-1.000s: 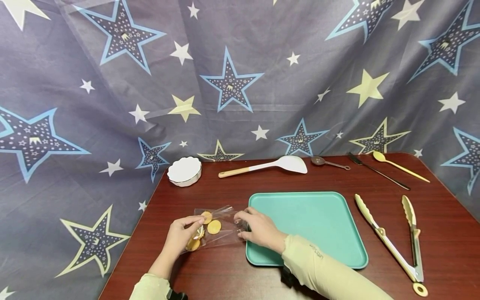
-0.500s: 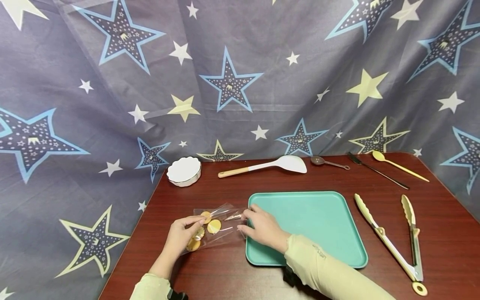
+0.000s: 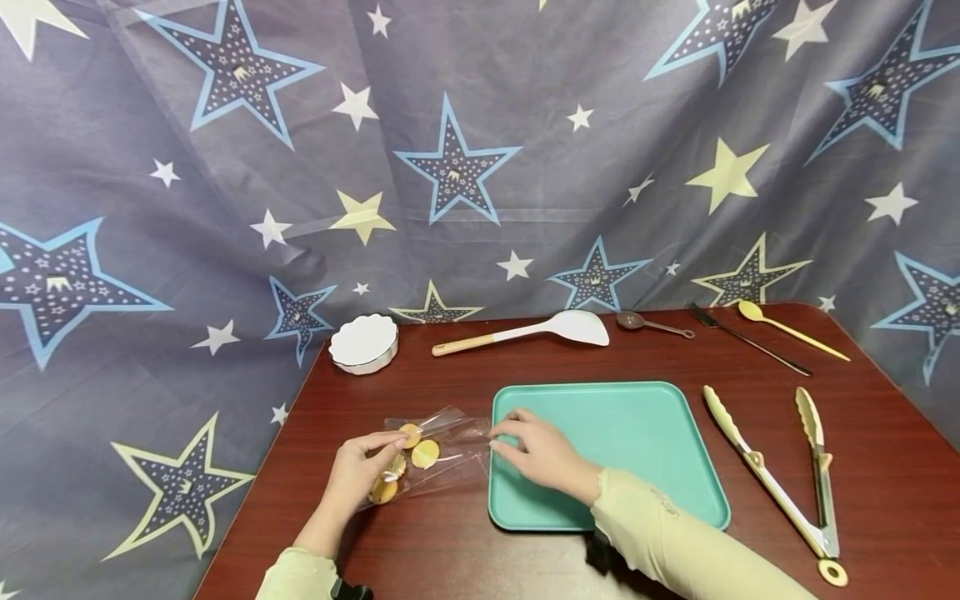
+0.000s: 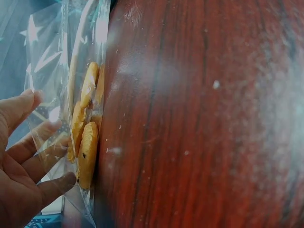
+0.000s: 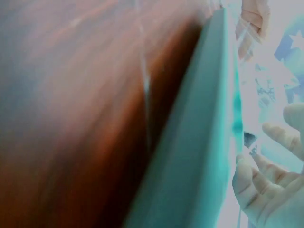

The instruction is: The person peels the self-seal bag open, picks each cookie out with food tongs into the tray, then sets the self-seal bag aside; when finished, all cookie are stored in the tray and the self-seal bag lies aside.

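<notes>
A clear plastic bag (image 3: pixel 459 467) lies at the left of the table with several round yellow biscuits (image 3: pixel 425 454) inside. My left hand (image 3: pixel 356 469) pinches the bag's film at its left side. In the left wrist view, the thumb and fingers (image 4: pixel 35 164) are on the film beside the biscuits (image 4: pixel 88 147). Over the left part of the teal tray (image 3: pixel 607 417), my right hand (image 3: pixel 542 450) has its fingertips near the bag's right end. The right wrist view shows its fingers (image 5: pixel 270 173) loosely bent and apart, with nothing visible between them.
A white fluted dish (image 3: pixel 364 343) stands at the back left. Along the back lie a white spatula (image 3: pixel 573 326), a brown measuring spoon (image 3: pixel 632 321), a dark long-handled utensil (image 3: pixel 750 339) and a yellow spoon (image 3: pixel 752 311). Spread tongs (image 3: pixel 780 492) lie right of the tray.
My right hand has moved right, away from the bag's end and farther over the tray. The left hand stays on the bag, and the biscuits have hardly moved.
</notes>
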### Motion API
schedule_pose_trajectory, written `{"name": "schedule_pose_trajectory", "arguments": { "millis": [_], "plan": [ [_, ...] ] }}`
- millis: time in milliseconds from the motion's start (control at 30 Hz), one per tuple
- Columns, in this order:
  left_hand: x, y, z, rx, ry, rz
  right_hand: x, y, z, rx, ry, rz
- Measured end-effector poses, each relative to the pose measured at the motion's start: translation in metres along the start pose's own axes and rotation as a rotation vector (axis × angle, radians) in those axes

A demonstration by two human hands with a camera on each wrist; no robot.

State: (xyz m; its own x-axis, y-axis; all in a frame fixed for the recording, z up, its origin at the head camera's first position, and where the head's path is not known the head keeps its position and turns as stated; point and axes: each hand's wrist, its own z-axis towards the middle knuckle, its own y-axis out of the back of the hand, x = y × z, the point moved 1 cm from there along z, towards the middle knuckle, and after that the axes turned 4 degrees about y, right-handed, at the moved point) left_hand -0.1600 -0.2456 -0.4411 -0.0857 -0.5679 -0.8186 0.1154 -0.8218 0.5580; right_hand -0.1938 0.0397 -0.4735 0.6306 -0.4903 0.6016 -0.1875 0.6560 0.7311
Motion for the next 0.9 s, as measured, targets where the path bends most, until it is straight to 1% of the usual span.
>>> {"name": "schedule_pose_trajectory", "arguments": {
  "millis": [67, 133, 300, 400, 567, 733, 900],
  "plan": [
    [-0.001, 0.001, 0.000, 0.002, 0.002, 0.004, -0.003, 0.007, -0.005, -0.014, 0.002, -0.009],
    [0.003, 0.000, 0.001, -0.003, 0.001, -0.003, -0.007, 0.014, -0.011, -0.033, 0.004, -0.020],
    [0.026, -0.004, 0.007, -0.016, 0.004, -0.006, -0.020, 0.036, -0.027, -0.084, 0.005, -0.052],
    [0.035, -0.006, 0.011, -0.012, 0.009, 0.009, -0.027, 0.053, -0.040, -0.123, -0.005, -0.081],
    [0.039, -0.007, 0.013, -0.008, 0.010, 0.013, -0.036, 0.086, -0.066, -0.178, -0.051, -0.132],
    [0.042, -0.005, 0.014, -0.008, 0.043, 0.012, -0.046, 0.115, -0.096, -0.231, -0.098, -0.217],
    [0.043, -0.005, 0.014, -0.002, 0.053, 0.013, -0.055, 0.141, -0.128, -0.314, -0.136, -0.313]
  ]
}}
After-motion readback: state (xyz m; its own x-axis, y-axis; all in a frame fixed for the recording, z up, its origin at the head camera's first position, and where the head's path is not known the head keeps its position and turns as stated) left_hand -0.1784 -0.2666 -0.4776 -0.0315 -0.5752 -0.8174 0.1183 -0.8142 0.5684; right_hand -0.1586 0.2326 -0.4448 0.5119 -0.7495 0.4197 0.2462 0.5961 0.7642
